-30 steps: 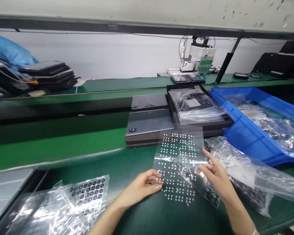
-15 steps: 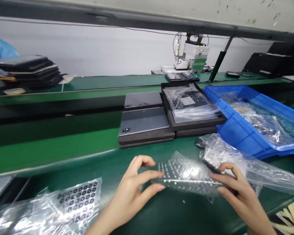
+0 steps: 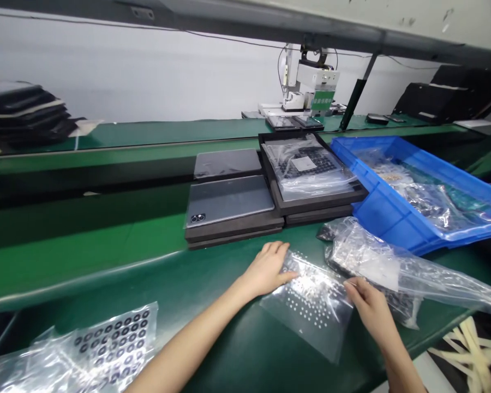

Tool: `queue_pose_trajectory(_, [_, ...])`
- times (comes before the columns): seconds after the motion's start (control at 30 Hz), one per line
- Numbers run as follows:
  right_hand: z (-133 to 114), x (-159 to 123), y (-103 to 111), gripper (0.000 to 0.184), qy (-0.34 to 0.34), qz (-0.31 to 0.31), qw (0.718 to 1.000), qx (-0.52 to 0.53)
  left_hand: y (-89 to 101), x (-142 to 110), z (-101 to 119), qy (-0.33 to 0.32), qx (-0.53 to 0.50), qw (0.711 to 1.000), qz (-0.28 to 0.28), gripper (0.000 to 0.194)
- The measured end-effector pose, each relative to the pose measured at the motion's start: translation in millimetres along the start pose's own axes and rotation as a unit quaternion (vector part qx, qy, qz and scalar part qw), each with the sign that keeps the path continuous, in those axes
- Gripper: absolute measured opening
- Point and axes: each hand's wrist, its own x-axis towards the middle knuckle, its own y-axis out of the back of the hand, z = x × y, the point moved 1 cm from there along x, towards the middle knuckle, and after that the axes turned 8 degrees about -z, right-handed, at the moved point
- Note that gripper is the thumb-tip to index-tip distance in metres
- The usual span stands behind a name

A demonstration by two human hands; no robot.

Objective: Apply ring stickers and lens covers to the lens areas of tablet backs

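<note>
A clear plastic sheet dotted with small white stickers (image 3: 305,308) lies on the green work surface between my hands, glare covering part of it. My left hand (image 3: 269,270) rests at the sheet's upper left edge, fingers stretched out and thumb apart, touching it. At the right edge, thumb and forefinger of my right hand (image 3: 368,303) are pinched on the sheet. Just beyond it lies a clear plastic bag with dark contents and a white label (image 3: 376,266). Another clear sheet, bearing rows of black rings (image 3: 117,341), lies at the lower left.
Grey tablets (image 3: 231,201) rest on black trays behind my hands. Beside them, a black tray (image 3: 280,204) holds bagged items. A blue bin (image 3: 405,218) with plastic bags stands at right. A machine (image 3: 317,82) and a dark stack (image 3: 24,117) are at the back.
The dotted sheet was raised and seen nearly edge-on; now it lies down with its face showing. My left hand went from pinching its end to lying over its edge. The view shifted slightly.
</note>
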Motion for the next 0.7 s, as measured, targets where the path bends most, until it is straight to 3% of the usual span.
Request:
queue_pose_trajectory(0.17, [16,-12,-12,0.036,-0.007,0.023,0.998,-0.060,-17.3,33,15,-0.102,0.109,0.984,-0.100,0.049])
queue_pose_trajectory(0.27, [11,-14,-12,0.032,-0.013,0.028,0.995,-0.099,-19.9,52,24,-0.108,0.170,0.969,-0.140,0.047])
queue_pose_trajectory(0.37, [-1,-12,-7,0.027,-0.014,-0.008,0.979,-0.202,-19.8,63,26,-0.105,0.212,0.958,-0.161,0.046])
queue_pose_trajectory(0.47, [-18,0,-1,0.037,0.013,-0.074,0.957,-0.279,-19.5,63,26,-0.117,0.237,0.948,-0.176,0.033])
queue_pose_trajectory(0.57, [-40,18,3,0.045,0.076,-0.163,0.940,-0.289,-17.9,51,34,-0.140,0.256,0.940,-0.176,0.017])
queue_pose_trajectory(0.7, [-66,32,14,0.023,0.125,-0.217,0.927,-0.281,-1.6,25,62,-0.172,0.283,0.934,-0.134,0.010])
